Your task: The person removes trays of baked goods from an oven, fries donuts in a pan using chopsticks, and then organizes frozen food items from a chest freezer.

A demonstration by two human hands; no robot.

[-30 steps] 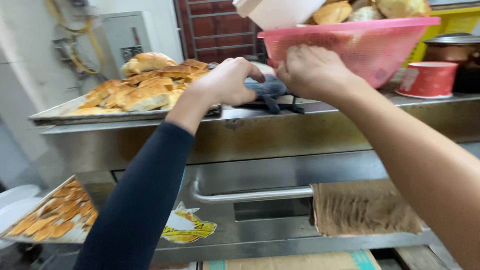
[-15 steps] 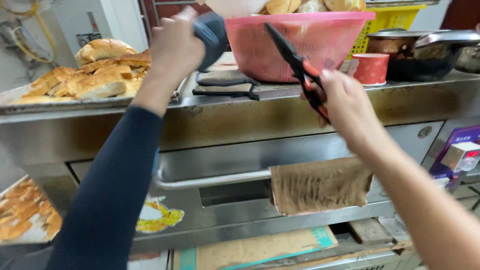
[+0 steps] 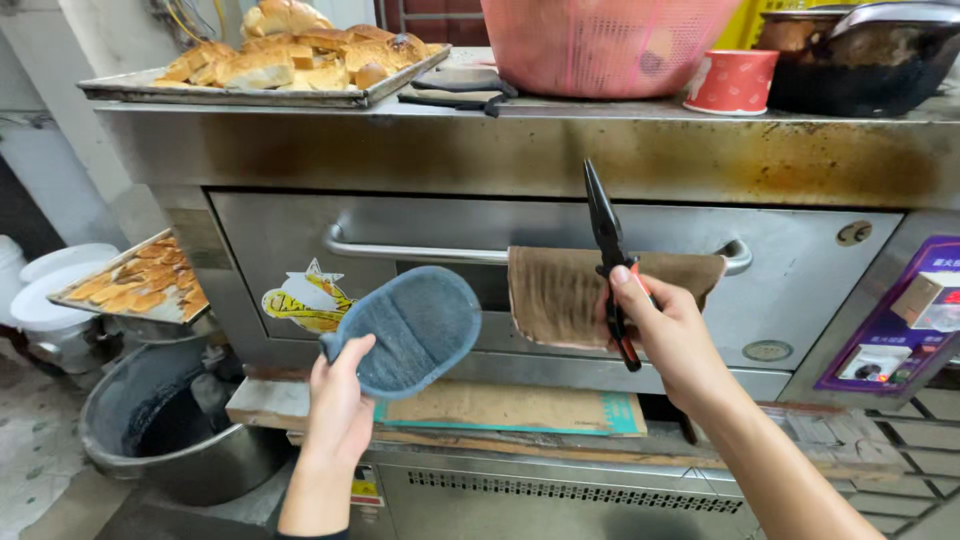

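The left hand pinches a blue oven mitt by its edge; the right hand grips black pliers upright. Loosely held, the mitt could slip; the oven door just beyond may burn bare fingers.

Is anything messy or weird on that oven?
Yes. The oven's top edge is blotched with brown rusty stains, and a grubby brown cloth hangs over the door handle. Nothing looks spilled.
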